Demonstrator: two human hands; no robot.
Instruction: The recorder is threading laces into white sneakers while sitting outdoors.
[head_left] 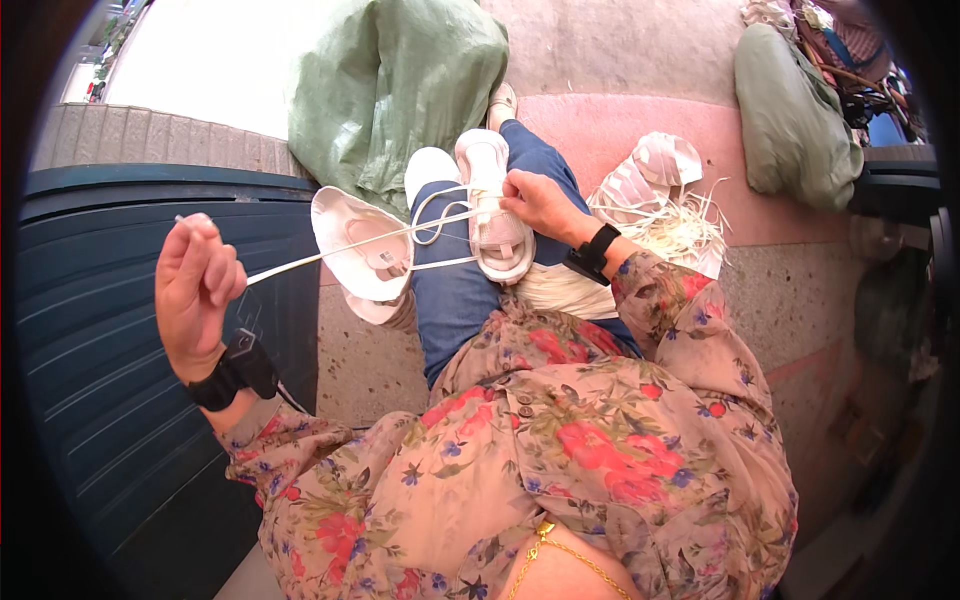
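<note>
A pale pink and white sneaker [497, 236] lies across my lap, its toe pointing away from me. A white shoelace [318, 258] runs from its eyelets out to the left, stretched tight, with loose loops beside the shoe. My left hand [203, 275] is raised at the far left, fingers closed on the lace. At the sneaker's right edge my right hand [545, 205] pinches it by the lacing; what exactly lies under the fingertips is hidden. A bundle of cream laces [565, 291] rests on my thigh under the right wrist.
Left of my knees lies a whitish shoe piece [362, 243]. Another white piece [432, 172] is beside the sneaker. To the right are shoe pieces [665, 160] and tangled laces [690, 235]. Green sacks [400, 85] stand ahead; a dark slatted panel [170, 300] is at left.
</note>
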